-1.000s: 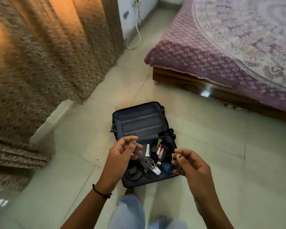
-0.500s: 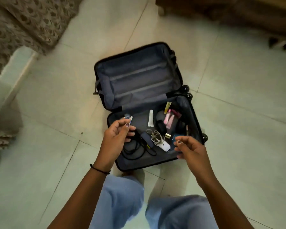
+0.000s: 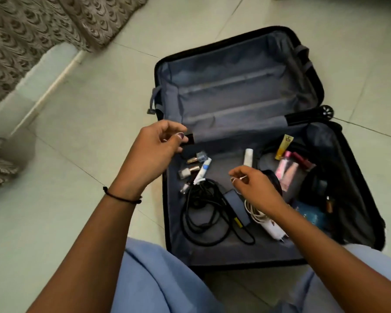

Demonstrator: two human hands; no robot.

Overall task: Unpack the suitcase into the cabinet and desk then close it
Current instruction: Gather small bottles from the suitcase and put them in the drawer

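Suitcase is lying open on the floor, lid half bare, near half holding small stuff. R hand is pinching a thin white wire over it; L hand is hovering by the hinge, fingers curled, can't tell if gripping anything. Risk: wire is prob running into the white charger coil by the black cable, so a fast lift could be dragging both

Head view, steeply downward, close above the suitcase
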